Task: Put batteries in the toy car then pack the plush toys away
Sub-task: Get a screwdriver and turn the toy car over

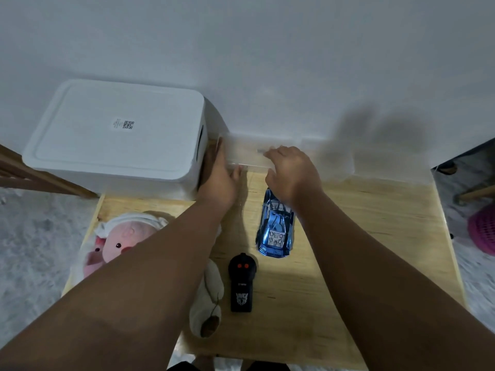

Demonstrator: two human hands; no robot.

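Observation:
A shiny blue toy car [275, 228] stands on the wooden table [375, 223], nose toward me. A black remote control [242, 283] lies just in front of it. A pink plush toy in a white wrap [122, 236] lies at the table's left, partly hidden by my left arm, and a cream plush [207, 303] lies under that arm. Both hands are on a clear plastic box [289, 153] against the wall. My left hand [221, 172] presses its left end, fingers straight. My right hand [290, 171] curls over its top front edge.
A large white lidded storage bin [117, 135] stands at the back left, touching the wall. A pink basket [482, 231] sits on the floor at the right. Pale carpet surrounds the table. The table's right half is bare wood.

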